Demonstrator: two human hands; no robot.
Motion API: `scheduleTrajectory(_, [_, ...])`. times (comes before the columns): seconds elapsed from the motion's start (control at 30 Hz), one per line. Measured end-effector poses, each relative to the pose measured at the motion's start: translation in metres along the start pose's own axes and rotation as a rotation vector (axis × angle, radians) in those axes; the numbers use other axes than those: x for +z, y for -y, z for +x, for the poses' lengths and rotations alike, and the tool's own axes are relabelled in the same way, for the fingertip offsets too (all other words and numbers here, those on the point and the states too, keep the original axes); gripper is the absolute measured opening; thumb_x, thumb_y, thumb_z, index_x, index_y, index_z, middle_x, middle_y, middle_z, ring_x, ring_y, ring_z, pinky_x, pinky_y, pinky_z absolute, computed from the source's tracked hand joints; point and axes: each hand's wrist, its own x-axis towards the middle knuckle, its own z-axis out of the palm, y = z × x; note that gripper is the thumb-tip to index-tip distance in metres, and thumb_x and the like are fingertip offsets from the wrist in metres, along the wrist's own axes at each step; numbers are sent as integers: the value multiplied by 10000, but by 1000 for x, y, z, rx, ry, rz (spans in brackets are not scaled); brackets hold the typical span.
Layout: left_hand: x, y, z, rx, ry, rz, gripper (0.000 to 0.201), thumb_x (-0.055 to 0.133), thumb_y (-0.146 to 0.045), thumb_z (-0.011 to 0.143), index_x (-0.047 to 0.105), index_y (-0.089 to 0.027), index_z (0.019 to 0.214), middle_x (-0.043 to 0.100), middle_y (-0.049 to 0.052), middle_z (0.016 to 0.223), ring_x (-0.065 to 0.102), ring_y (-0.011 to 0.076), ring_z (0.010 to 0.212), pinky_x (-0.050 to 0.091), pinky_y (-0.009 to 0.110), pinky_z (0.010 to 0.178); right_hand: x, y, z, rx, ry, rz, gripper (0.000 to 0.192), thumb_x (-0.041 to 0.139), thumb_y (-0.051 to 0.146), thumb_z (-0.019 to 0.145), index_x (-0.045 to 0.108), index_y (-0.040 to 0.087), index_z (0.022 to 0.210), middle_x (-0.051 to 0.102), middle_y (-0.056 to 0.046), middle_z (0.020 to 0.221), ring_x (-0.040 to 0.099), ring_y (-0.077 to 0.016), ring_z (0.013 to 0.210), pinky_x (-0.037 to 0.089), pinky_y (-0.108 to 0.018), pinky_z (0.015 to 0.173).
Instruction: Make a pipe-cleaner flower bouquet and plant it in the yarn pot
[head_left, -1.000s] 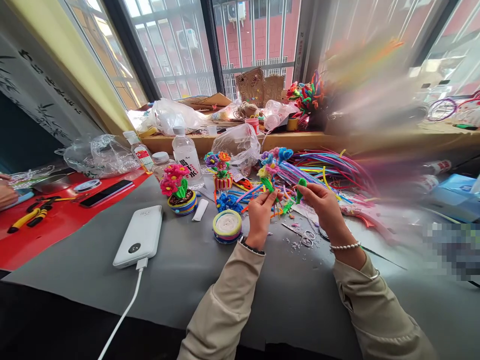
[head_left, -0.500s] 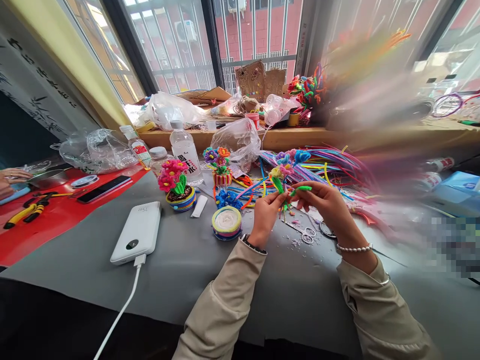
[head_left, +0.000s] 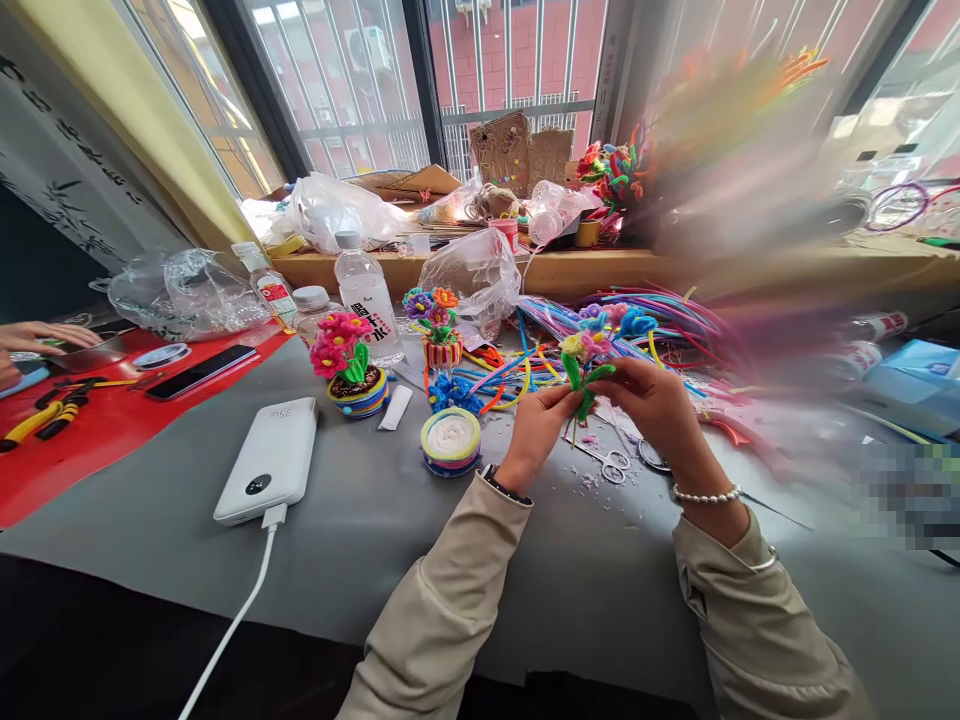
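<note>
A small pipe-cleaner flower bouquet [head_left: 587,345] in yellow, pink and blue stands upright between my two hands. My left hand [head_left: 534,432] is closed, pinching its thin stems between thumb and fingertips. From the other side, my right hand [head_left: 654,402] is closed on a green pipe-cleaner leaf [head_left: 600,373] at the bouquet's base; its fingertips are partly hidden. Below my hands lie small scissors [head_left: 613,464] among fuzz scraps. To the left sits a round yarn-wrapped pot [head_left: 451,442] with a white top, blue pipe-cleaner flowers [head_left: 454,394] just behind it.
A white power bank [head_left: 268,460] with a cable lies left, near a potted pink flower [head_left: 349,362] and a water bottle [head_left: 365,295]. Loose pipe cleaners [head_left: 660,310] spread behind my hands. Far left, another person's hand [head_left: 49,338] is beside pliers [head_left: 52,415] on a red mat.
The green leaf in my right hand has come in against the bouquet's stems. The bouquet has shifted slightly right. The other person's hand reaches further into view, and the camera view has shifted slightly.
</note>
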Motion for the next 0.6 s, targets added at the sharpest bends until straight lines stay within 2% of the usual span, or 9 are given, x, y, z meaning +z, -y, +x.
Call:
scheduleTrajectory(0.1, [-1, 0, 0, 9, 16, 17, 258, 644, -374, 624, 713, -167, 760, 618, 6, 629, 515, 118, 624, 400, 248, 665, -6, -2, 0, -50, -37, -128, 170, 636, 337, 665, 619, 183, 738, 588, -6, 635, 505, -123, 546, 416, -258, 529])
scheduleTrajectory(0.37, [-1, -1, 0, -41, 69, -17, 267, 665, -390, 592, 707, -150, 702, 608, 17, 617, 500, 112, 592, 399, 245, 617, -9, -1, 0, -85, -101, -211, 168, 629, 343, 674, 622, 180, 712, 551, 3, 591, 470, -111, 508, 408, -254, 504])
scheduleTrajectory(0.6, [0, -4, -2, -4, 71, 33, 259, 656, -385, 605, 704, -146, 695, 583, 13, 607, 489, 115, 601, 408, 249, 629, -7, -8, -1, -11, -103, -109, 266, 663, 389, 634, 516, 193, 737, 511, 25, 590, 436, -91, 476, 383, -232, 454])
